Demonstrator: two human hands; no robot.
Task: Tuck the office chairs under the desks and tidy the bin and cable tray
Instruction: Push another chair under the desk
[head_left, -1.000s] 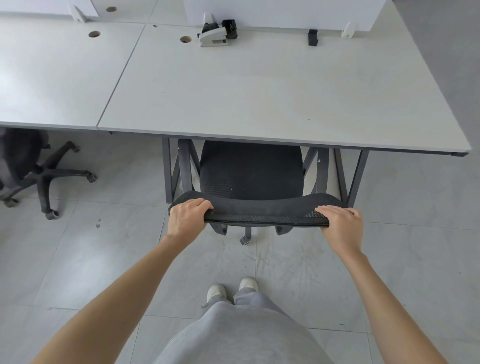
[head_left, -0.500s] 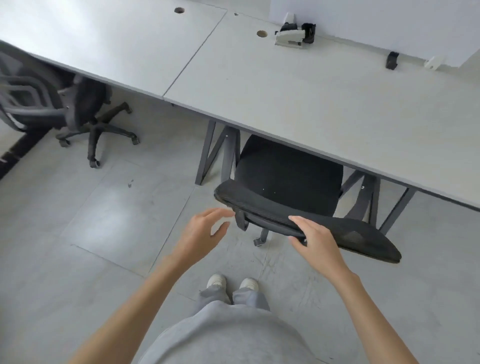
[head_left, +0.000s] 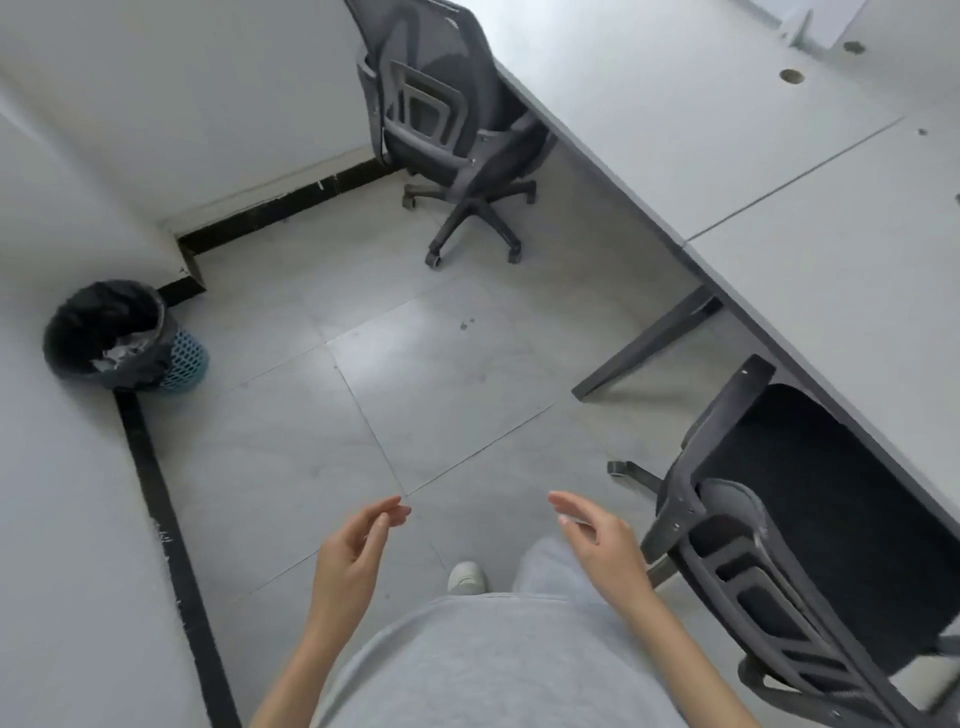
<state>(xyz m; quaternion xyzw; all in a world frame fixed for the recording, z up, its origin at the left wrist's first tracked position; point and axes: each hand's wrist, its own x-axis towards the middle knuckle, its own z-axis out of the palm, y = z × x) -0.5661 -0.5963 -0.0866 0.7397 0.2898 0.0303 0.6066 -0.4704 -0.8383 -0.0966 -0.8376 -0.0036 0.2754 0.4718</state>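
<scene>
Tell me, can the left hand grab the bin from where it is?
Probably not yet. The left hand hangs open near the body, and the bin stands far off by the wall. Only bare floor lies between, so walking over looks easy.

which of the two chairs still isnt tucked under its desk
The far chair near the wall corner: its seat and wheeled base stand out on the floor, while the near chair sits under the desk.

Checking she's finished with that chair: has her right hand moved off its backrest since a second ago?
Yes. The right hand has come off the near chair tucked under the desk, and hangs open to the chair's left.
</scene>
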